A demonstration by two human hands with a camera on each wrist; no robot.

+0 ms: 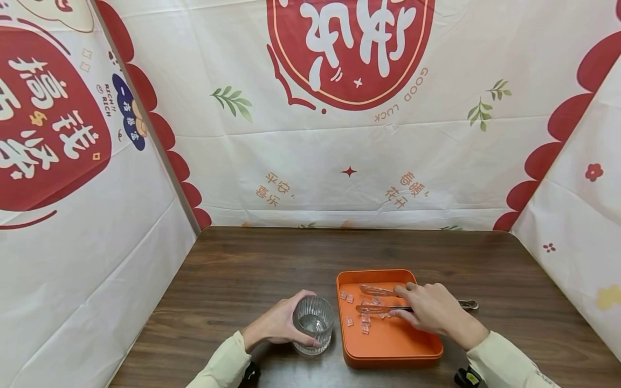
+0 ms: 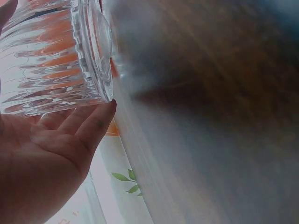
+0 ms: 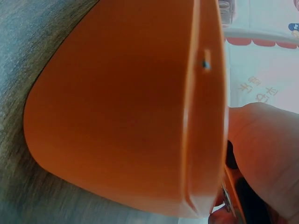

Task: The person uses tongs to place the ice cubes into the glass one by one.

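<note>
My left hand (image 1: pixel 278 322) holds a clear ribbed glass (image 1: pixel 314 319) that stands on the table, its fingers and thumb curved round the sides. In the left wrist view the fingers lie along the glass's ridged wall (image 2: pixel 46 70). My right hand (image 1: pixel 433 308) grips a pair of tongs (image 1: pixel 383 309) with dark handles and a metal hinge end. The two arms of the tongs are spread apart over an orange tray (image 1: pixel 393 346). Several small clear pinkish cubes (image 1: pixel 365 325) lie in the tray, some beneath the tongs. Whether the tips touch any cube, I cannot tell.
The tray stands just right of the glass on a dark wooden table (image 1: pixel 233 269). In the right wrist view the tray's outer wall (image 3: pixel 112 107) fills much of the picture. Printed white cloth (image 1: pixel 310 161) hangs behind the table and at both sides.
</note>
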